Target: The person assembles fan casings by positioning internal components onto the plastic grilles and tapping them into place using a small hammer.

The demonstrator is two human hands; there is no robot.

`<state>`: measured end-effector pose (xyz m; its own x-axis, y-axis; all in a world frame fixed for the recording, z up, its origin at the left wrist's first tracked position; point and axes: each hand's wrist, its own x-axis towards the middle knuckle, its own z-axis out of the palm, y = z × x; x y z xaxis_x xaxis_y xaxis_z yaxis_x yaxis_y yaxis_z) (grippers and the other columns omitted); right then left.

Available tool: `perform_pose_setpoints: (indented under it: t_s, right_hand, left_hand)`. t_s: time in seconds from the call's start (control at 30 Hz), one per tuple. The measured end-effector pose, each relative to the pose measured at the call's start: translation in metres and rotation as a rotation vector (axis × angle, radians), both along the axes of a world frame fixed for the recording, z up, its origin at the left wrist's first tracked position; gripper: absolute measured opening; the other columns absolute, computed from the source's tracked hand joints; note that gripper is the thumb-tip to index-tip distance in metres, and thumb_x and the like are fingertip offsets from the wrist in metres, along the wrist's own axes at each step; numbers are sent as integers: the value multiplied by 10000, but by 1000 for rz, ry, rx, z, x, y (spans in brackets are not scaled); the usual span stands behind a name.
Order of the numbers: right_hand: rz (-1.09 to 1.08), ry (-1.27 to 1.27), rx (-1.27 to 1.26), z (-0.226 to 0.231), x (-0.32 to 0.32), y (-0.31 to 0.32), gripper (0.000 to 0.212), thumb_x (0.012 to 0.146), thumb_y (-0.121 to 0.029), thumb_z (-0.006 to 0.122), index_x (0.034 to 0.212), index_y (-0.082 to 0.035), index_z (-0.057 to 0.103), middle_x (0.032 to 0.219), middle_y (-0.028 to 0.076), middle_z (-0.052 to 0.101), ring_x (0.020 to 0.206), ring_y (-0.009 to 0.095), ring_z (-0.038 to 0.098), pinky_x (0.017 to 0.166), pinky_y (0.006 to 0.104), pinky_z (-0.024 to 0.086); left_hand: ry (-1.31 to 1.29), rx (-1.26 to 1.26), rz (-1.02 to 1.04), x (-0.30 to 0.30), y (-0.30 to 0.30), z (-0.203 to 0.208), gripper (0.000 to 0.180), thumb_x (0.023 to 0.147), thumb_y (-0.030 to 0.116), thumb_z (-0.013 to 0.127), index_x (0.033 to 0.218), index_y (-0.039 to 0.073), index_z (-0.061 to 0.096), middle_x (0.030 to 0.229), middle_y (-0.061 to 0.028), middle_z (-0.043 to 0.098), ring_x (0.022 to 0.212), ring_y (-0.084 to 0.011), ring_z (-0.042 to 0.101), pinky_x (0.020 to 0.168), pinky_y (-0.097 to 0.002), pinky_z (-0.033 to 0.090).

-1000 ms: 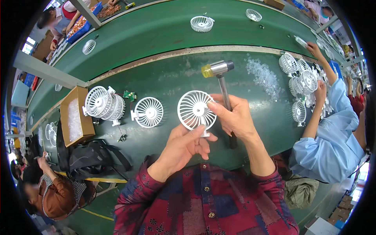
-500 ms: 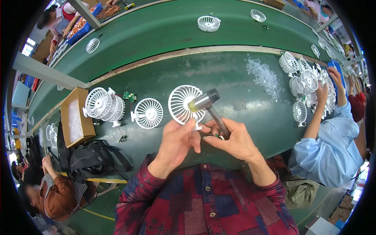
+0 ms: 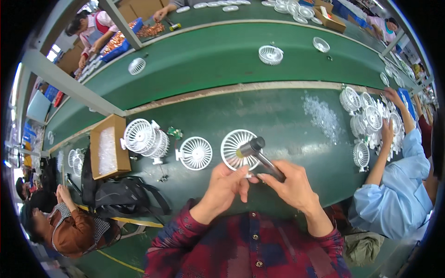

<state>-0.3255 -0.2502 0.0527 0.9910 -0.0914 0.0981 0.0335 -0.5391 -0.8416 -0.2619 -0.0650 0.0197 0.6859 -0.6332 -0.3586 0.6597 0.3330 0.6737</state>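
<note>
My left hand (image 3: 222, 192) is closed on a round white fan grille (image 3: 230, 144), pinching it by its near edge, where a small white stem sticks out. In my right hand (image 3: 296, 189) is a mallet (image 3: 270, 164) with a metal handle, one black face and one yellowish face. Its head overlaps the grille from my view; contact between them cannot be made out. The right fingertips come close to the stem, and anything small between them is hidden. Another white fan grille (image 3: 195, 153) lies flat to the left, beside a stack of white fan housings (image 3: 140, 135).
A small green circuit board (image 3: 175, 133) lies behind the stack. Left are a cardboard box (image 3: 124, 155) of clear plastic bits and a black backpack (image 3: 116, 198). Loose clear pieces (image 3: 322, 119) lie right of centre. A co-worker in blue (image 3: 391, 183) handles piled white housings (image 3: 371, 116). A green belt (image 3: 208, 60) runs behind.
The view has shifted, so the bench appears lower and further right. My fingertips have drawn closer together at the grille's stem. Grille and mallet remain in my hands.
</note>
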Motion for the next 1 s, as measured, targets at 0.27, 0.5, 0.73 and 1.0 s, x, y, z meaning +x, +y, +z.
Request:
perform_pose_setpoints:
  t_s: [0.27, 0.5, 0.73, 1.0]
  right_hand:
    - [164, -150, -382, -6, -11, 19, 400, 707, -39, 719, 1092, -62, 612, 1026, 78, 628, 768, 278, 646, 549, 350, 493]
    - [135, -321, -337, -23, 1, 10, 343, 683, -33, 723, 1015, -45, 636, 921, 93, 635, 727, 292, 640, 536, 361, 482]
    - [-328, 317, 568, -4, 26, -20, 139, 852, -73, 717, 830, 58, 675, 527, -8, 524, 402, 44, 414, 375, 230, 283]
    - [-152, 256, -126, -59, 36, -42, 201, 848, -128, 718, 873, 63, 661, 574, 159, 610, 422, 279, 463, 454, 390, 387]
  left_hand:
    - [206, 25, -6, -7, -5, 1, 245, 945, 260, 627, 930, 16, 628, 770, -78, 636, 534, -145, 588, 421, -266, 474]
    - [225, 9, -74, -6, 2, -4, 373, 976, 358, 560, 1027, -11, 590, 875, -145, 686, 591, -174, 641, 474, -286, 540]
    - [-320, 273, 22, -18, 3, -3, 220, 935, 99, 607, 1119, -1, 541, 1093, -179, 648, 814, -248, 639, 670, -323, 545]
    - [-1719, 858, 0, -14, -19, -24, 360, 732, 94, 720, 1077, 45, 630, 1157, -97, 589, 1087, -302, 547, 884, -435, 415]
